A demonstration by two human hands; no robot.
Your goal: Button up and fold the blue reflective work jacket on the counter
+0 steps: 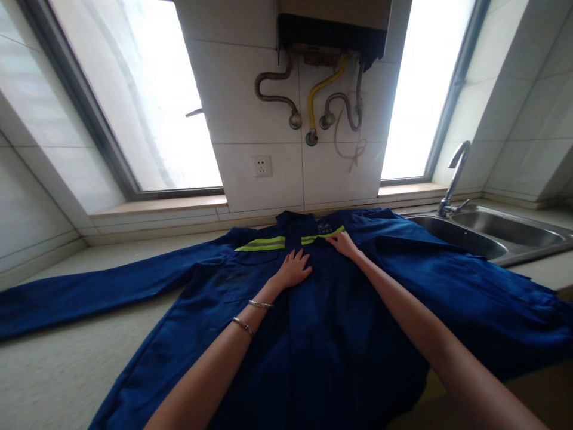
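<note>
A blue work jacket [313, 322] with yellow-green reflective stripes lies spread over the counter, its collar toward the wall. One sleeve stretches out to the left; the right side drapes past the sink's near edge. My left hand [293, 270] rests flat on the jacket's front, fingers spread, just below the chest stripe. Two silvery bangles circle that wrist. My right hand [344, 243] pinches the jacket at the chest stripe on the right, below a small printed mark. The fabric between its fingertips is mostly hidden.
A steel double sink [514, 233] with a chrome faucet [454, 176] is at the right. On the tiled wall are a socket [262, 166] and a water heater [333, 30] with hoses. Windows flank it. Pale countertop [49, 376] shows at the left.
</note>
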